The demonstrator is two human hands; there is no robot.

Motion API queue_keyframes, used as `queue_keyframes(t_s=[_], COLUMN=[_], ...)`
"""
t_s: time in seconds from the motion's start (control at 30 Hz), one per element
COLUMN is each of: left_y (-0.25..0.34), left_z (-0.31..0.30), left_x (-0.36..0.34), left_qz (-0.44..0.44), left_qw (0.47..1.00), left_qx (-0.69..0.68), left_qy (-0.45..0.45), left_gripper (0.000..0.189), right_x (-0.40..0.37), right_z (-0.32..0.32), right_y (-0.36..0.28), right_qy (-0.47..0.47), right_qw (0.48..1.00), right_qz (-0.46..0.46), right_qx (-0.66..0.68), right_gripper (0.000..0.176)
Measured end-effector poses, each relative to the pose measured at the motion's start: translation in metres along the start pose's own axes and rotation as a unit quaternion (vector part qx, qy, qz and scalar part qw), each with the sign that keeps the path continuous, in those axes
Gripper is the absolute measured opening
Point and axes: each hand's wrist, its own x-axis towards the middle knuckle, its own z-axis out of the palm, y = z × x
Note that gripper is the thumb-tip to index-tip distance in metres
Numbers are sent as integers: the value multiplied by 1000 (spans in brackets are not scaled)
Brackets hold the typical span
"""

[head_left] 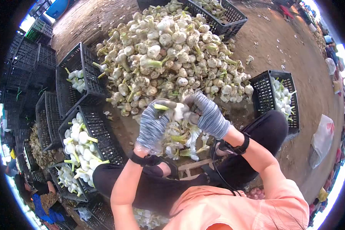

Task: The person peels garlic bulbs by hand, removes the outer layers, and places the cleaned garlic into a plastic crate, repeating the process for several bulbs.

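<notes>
A white garlic bulb (178,112) with a short green stem is held between my two gloved hands, in front of the big pile. My left hand (154,123), in a grey striped knit glove, closes round the bulb's stem side. From the right, the fingers of my right hand (207,115) are closed against the same bulb, slightly blurred. Beneath the hands lie peeled skins and leaf scraps (184,138) on the ground. Just beyond rises a heap of unpeeled garlic (168,53), dirty and with short stems.
A black crate (103,132) of clean white garlic stands at my left, with another crate (89,76) behind it. At right is a crate (262,92) with peeled bulbs. Stacked crates (27,61) line the far left. A plastic bag (322,138) lies on the right.
</notes>
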Motion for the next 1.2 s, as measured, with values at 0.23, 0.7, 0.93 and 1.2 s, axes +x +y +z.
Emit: queue_keyframes(t_s=[0.23,0.7,0.93,1.2], left_y=[6,-24,-33,-117], left_z=[-2,-1,40,-7], left_x=[-4,-3,-16,14], left_qz=[-96,-277,-155,-158], left_qw=[965,817,952,958], left_qx=[-246,-475,-259,208], left_qy=[-15,173,-52,116], left_gripper=[17,22,45,53], right_x=[10,-7,-19,-80], right_z=[-13,-6,-1,-160], right_y=[39,38,74,141], right_qy=[4,-284,-27,446], right_qw=[999,884,927,624], right_qz=[46,142,170,-28], right_qx=[-28,-342,333,641], right_gripper=[14,62,36,48])
